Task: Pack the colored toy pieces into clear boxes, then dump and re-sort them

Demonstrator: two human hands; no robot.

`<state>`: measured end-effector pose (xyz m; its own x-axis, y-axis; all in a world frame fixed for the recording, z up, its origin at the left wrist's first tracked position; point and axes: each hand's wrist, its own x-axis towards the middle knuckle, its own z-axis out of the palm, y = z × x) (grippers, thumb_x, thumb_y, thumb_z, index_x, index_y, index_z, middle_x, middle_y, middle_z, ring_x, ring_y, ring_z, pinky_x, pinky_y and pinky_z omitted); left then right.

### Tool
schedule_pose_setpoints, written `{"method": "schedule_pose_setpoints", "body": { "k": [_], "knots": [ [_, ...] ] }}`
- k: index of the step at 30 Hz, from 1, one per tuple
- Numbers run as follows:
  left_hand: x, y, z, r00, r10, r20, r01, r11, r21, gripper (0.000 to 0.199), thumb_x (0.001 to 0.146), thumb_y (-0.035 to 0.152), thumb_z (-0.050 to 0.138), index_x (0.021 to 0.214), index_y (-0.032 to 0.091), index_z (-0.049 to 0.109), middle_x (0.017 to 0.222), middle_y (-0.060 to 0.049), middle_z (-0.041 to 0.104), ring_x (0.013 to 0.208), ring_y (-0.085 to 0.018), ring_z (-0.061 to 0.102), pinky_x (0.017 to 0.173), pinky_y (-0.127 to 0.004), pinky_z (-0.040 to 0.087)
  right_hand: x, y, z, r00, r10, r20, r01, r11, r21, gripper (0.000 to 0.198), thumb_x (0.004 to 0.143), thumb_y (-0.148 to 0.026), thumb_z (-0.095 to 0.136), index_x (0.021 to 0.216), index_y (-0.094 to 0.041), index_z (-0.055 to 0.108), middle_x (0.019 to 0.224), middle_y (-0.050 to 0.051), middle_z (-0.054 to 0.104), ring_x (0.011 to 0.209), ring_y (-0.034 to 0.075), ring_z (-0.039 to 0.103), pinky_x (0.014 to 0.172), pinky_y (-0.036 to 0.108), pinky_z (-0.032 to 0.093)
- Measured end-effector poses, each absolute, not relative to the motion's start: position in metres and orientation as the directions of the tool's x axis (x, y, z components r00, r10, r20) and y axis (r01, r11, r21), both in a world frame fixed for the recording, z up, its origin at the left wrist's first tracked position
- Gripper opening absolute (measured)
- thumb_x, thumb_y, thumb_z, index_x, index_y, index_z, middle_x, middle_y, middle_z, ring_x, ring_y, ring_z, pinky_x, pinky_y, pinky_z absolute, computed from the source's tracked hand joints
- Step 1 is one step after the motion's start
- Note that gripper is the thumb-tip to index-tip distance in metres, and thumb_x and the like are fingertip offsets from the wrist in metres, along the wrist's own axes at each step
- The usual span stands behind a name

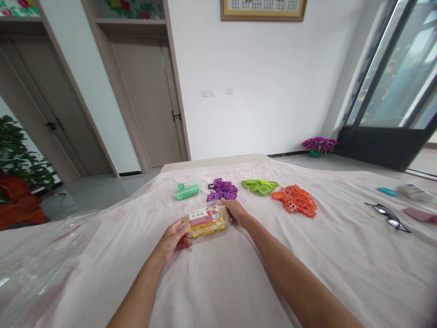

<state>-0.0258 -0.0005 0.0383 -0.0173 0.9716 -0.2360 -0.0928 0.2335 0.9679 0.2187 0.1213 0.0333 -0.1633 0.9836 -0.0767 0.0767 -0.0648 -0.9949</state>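
Note:
A clear plastic box (pixel 208 231) of yellow pieces, its lid bearing a red and white label, sits between my hands. My left hand (pixel 174 239) grips its left end, thumb near the top edge. Around the far right corner curl the fingers of my right hand (pixel 235 212), partly hidden by the box and the hand itself. Just beyond lies a heap of purple plastic pieces (pixel 225 189). Left of that heap, a clear container holds green pieces (pixel 187 191). Lime-green pieces (pixel 260 187) and orange pieces (pixel 297 200) lie in loose heaps to the right.
Eyeglasses (pixel 389 216), a blue item (pixel 388 191) and a pinkish case (pixel 419 215) lie at the right of the pale cloth (pixel 211 282). Crumpled clear plastic packaging (pixel 44 255) spreads at the left. Doors and a white wall stand behind.

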Motion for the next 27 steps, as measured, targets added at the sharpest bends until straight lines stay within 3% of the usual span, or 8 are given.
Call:
{"method": "schedule_pose_setpoints", "body": {
  "k": [4,14,18,22,27],
  "knots": [
    [-0.026,-0.001,0.038,-0.008,0.973,-0.229,-0.104,0.227,0.968,0.068,0.084,0.044,0.073,0.142,0.018,0.048,0.074,-0.001,0.066,0.052,-0.008,0.062,0.051,-0.016,0.053,0.214,0.128,0.035,-0.196,0.967,-0.163,0.031,-0.160,-0.987,0.034,0.081,-0.047,0.065,0.066,-0.019,0.054,0.042,-0.006,0.044,0.034,0.007,0.035,0.032,0.018,0.026],
    [-0.027,0.001,0.039,-0.012,0.968,-0.251,-0.133,0.248,0.960,0.069,0.083,0.043,0.074,0.142,0.018,0.048,0.074,-0.002,0.067,0.052,-0.009,0.063,0.052,-0.017,0.054,0.208,0.138,0.024,-0.162,0.974,-0.156,-0.023,-0.161,-0.987,0.026,0.069,-0.032,0.065,0.058,-0.022,0.043,0.038,-0.009,0.036,0.032,0.006,0.027,0.032,0.020,0.014],
    [-0.026,0.001,0.041,-0.015,0.967,-0.253,-0.153,0.248,0.957,0.069,0.083,0.039,0.074,0.143,0.017,0.047,0.072,-0.001,0.067,0.051,-0.009,0.063,0.052,-0.017,0.054,0.210,0.133,0.021,-0.168,0.978,-0.121,-0.038,-0.129,-0.991,0.025,0.072,-0.038,0.063,0.062,-0.020,0.050,0.044,-0.006,0.044,0.036,0.007,0.034,0.033,0.020,0.020],
    [-0.031,0.004,0.034,-0.062,0.973,-0.222,-0.211,0.204,0.956,0.065,0.081,0.035,0.076,0.138,0.015,0.053,0.065,0.002,0.064,0.046,-0.007,0.058,0.057,-0.021,0.057,0.216,0.115,0.017,-0.166,0.986,0.012,-0.081,-0.002,-0.997,0.032,0.081,-0.050,0.054,0.076,-0.018,0.058,0.054,-0.005,0.051,0.042,0.008,0.042,0.038,0.020,0.032],
    [-0.051,0.010,0.021,-0.268,0.955,-0.127,-0.276,0.051,0.960,0.057,0.076,0.033,0.077,0.126,0.012,0.061,0.054,0.007,0.057,0.042,-0.006,0.053,0.058,-0.022,0.058,0.220,0.101,0.011,-0.147,0.980,0.137,-0.059,0.129,-0.990,0.033,0.076,-0.039,0.058,0.098,-0.017,0.063,0.059,-0.006,0.053,0.046,0.009,0.046,0.042,0.020,0.035]
  ]
}}
